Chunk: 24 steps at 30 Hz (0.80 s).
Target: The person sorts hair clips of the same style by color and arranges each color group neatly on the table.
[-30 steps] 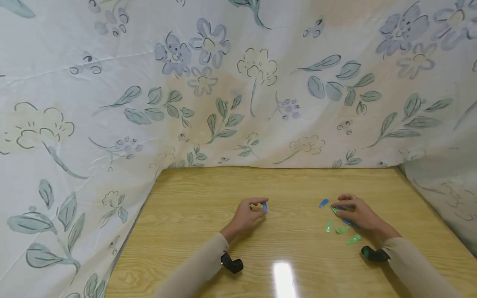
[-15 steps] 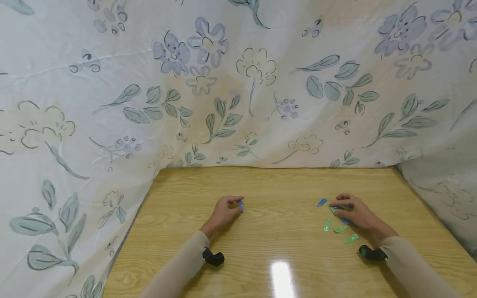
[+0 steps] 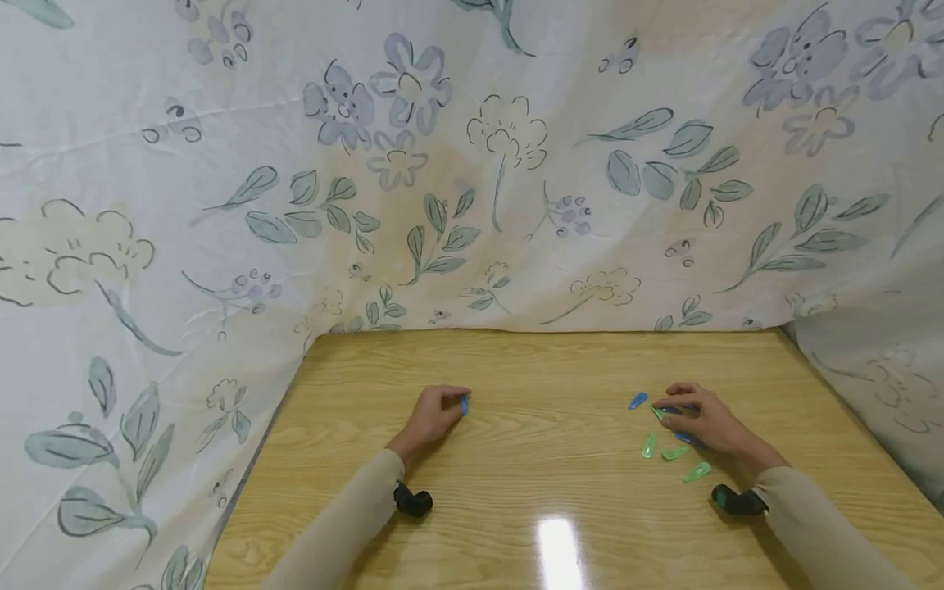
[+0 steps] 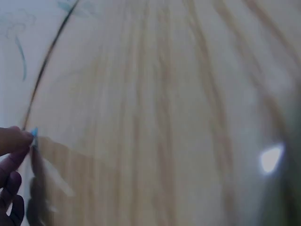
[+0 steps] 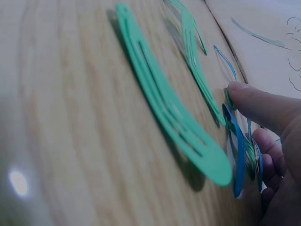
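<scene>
My left hand [image 3: 429, 419] pinches a blue snap hair clip [image 3: 465, 406] between thumb and fingertips, at the left of the tabletop. In the left wrist view only a sliver of that clip shows at the fingertips. On the right, my right hand [image 3: 710, 422] is low over a loose group of clips, with a green hair clip [image 3: 658, 414] between its thumb and finger. A blue clip [image 3: 687, 439] lies partly hidden beneath this hand. Another blue clip [image 3: 637, 401] is beyond its fingertips. Nearer me lie several green clips, one large in the right wrist view, a green clip [image 5: 174, 106].
The wooden table [image 3: 546, 459] has a glare patch near its front. Floral cloth [image 3: 509, 246] hangs behind the table and along both sides. Each wrist carries a black camera mount, such as the left mount [image 3: 413, 500].
My left hand has moved left across the table with the blue hair clip, slowing in the last half second. The right hand stays in the same place over the clips.
</scene>
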### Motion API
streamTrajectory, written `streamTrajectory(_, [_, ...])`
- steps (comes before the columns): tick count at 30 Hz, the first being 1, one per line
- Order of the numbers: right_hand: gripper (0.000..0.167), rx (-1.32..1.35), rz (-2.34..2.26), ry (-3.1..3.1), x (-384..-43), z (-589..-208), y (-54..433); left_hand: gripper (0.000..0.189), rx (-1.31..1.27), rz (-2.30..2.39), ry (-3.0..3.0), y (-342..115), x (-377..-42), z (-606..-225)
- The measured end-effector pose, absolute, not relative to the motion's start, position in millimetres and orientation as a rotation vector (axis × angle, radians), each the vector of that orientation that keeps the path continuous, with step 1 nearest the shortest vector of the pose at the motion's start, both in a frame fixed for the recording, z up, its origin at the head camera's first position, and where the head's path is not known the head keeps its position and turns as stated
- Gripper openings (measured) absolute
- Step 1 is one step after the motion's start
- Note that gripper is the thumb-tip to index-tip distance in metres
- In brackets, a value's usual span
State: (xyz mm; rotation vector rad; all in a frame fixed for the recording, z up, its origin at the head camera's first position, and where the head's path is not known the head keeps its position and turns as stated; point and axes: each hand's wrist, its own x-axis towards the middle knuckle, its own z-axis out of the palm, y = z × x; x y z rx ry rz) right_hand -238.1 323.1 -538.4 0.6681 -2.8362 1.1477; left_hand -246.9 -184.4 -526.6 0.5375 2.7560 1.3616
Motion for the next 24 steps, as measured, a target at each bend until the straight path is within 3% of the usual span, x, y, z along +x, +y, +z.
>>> streamTrajectory(9, [0.027,0.695,1.14,-2.802,-235.5,-537.0,321.1,0.033,0.637,1.312,2.842,-186.2,-253.8,-531.0])
streamTrajectory(24, [0.028,0.672,1.141,-2.817,-231.9,-538.0,321.6,0.022,0.501,1.273,2.854,-182.6,-253.2,-531.4])
